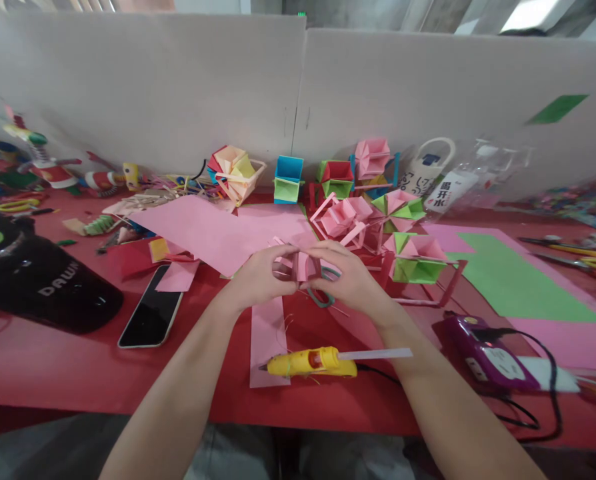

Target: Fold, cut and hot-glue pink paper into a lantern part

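Between my two hands is a small piece of folded pink paper (305, 268), held above the middle of the table. My left hand (265, 273) pinches its left side, and my right hand (345, 270) grips it from the right with thumb and fingers. Part of the paper is hidden by my fingers. Just below and behind it lie scissors (322, 298) with grey-green handles, partly covered by my right hand. Nearer to me, a yellow glue gun (311, 363) with a glue stick in its back rests across a pink paper strip (267, 333).
Several folded-paper wheels on frames, one pink and green (418, 257), stand right of centre. At left are a phone (151, 307) and a black tumbler (53, 273). Pink sheets (218, 230) lie behind my hands. A purple power socket (493, 353) with cables sits at right.
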A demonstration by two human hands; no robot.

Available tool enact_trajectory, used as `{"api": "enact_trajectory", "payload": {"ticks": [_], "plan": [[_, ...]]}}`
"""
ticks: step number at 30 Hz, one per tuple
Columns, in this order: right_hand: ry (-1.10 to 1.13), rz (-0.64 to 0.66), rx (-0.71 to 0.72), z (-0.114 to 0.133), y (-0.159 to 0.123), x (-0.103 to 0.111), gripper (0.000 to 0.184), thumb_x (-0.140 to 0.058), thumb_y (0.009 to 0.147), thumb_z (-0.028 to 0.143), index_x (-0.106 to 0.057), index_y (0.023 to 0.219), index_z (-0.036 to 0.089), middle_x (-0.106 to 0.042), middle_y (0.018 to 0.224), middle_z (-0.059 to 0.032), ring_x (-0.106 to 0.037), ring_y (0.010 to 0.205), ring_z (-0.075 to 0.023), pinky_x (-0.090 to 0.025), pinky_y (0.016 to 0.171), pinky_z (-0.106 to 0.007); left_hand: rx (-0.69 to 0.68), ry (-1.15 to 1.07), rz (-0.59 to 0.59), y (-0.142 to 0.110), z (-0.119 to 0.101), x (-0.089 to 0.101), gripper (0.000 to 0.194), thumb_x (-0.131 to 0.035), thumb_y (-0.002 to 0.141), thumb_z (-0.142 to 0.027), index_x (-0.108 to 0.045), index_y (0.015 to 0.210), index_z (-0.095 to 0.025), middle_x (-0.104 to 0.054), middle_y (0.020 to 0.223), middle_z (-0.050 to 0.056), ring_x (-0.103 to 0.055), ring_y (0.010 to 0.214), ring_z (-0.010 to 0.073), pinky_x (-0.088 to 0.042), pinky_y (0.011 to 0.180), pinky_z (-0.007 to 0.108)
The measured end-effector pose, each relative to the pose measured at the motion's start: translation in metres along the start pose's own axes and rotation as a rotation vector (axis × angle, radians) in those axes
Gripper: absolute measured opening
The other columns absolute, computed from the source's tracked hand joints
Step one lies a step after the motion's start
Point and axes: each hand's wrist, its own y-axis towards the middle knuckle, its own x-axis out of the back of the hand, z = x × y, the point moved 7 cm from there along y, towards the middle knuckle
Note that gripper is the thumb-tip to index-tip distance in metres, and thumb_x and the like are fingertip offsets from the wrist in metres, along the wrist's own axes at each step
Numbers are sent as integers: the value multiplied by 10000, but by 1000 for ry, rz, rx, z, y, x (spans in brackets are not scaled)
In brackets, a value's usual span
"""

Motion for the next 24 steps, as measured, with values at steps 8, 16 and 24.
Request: {"api": "enact_trajectory", "payload": {"ticks": [8, 16, 24], "plan": [[68, 13, -41, -3, 0, -1, 472, -796, 741, 243, -673, 1194, 292, -638, 1215, -73, -598, 1155, -274, -455, 1034, -489, 19, -68, 37, -3, -14, -2, 467, -752, 747, -243, -629, 1193, -181, -658, 1190, 99, -677, 957, 192, -568, 850, 337], [59, 30, -43, 1, -1, -4, 494, -790, 741, 211, -661, 1210, 294, -607, 1241, -69, -589, 1173, -267, -464, 1037, -473, 15, -31, -15, 3, -10, 1, 305, -672, 814, -261, -628, 1097, -155, -637, 1162, 86, -658, 869, 141, -553, 823, 312], [96, 24, -118, 1, -1, -6, 646, -829, 720, 361, -589, 1312, 266, -586, 1335, -97, -548, 1261, -282, -470, 1047, -453, 29, -9, -148, 2, -10, 8, 396, -666, 752, -149, -584, 1138, -166, -684, 1047, 83, -673, 980, 197, -570, 813, 332]]}}
